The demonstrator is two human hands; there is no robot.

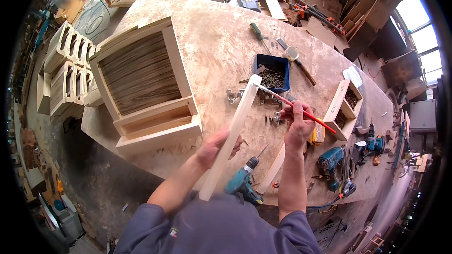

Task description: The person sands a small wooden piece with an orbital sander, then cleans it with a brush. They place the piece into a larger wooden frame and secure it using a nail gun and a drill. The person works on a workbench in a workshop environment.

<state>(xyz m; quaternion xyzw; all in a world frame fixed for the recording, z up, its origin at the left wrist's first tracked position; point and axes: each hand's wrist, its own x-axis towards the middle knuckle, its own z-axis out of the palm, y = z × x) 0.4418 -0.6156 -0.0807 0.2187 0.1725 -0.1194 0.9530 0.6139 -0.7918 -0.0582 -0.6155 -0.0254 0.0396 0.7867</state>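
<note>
My left hand is wrapped round a long, pale square wooden strip, which slants from near my chest up over the workbench. A slim red-handled brush is pinched in my right hand. Its whitish tip touches or nearly touches the strip's far end. Just beyond that end is a blue box of screws. Metal hinges lie beside the strip on the bench. Left of my hands rests a wooden frame with a dark grained panel and a narrow open compartment.
A teal cordless drill lies close to my body on the workbench. To the right are a two-compartment wooden tray and a teal power tool. Farther back lie a hammer and a screwdriver. Slotted frames stack at left.
</note>
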